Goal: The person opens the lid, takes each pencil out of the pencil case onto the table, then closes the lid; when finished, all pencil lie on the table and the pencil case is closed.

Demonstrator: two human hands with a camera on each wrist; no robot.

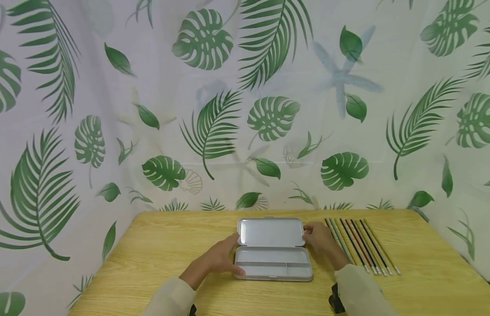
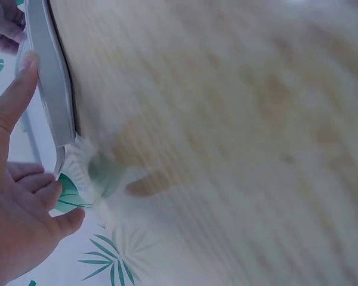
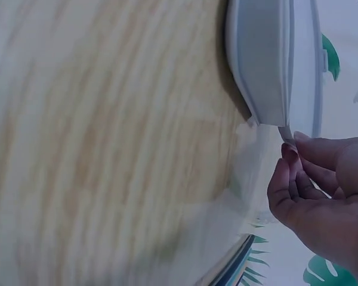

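Note:
A grey-white pencil case [image 1: 259, 268] lies open on the table, its lid [image 1: 272, 232] folded back toward the wall. Dividers split the base into compartments, and nothing lies in them. My left hand [image 1: 219, 257] is at the case's left side, with the thumb on the base's front corner and the fingers reaching to the lid's edge. In the left wrist view, the straight thumb [image 2: 21, 89] touches the case's side [image 2: 56, 89]. At the lid's right edge, my right hand [image 1: 321, 239] pinches the rim between thumb and fingers, as the right wrist view shows.
Several pencils [image 1: 353, 244] with white eraser ends lie side by side to the right of the case, partly behind the right forearm. The wooden table [image 1: 162, 245] ends at a leaf-patterned cloth [image 1: 229, 184] hanging behind it.

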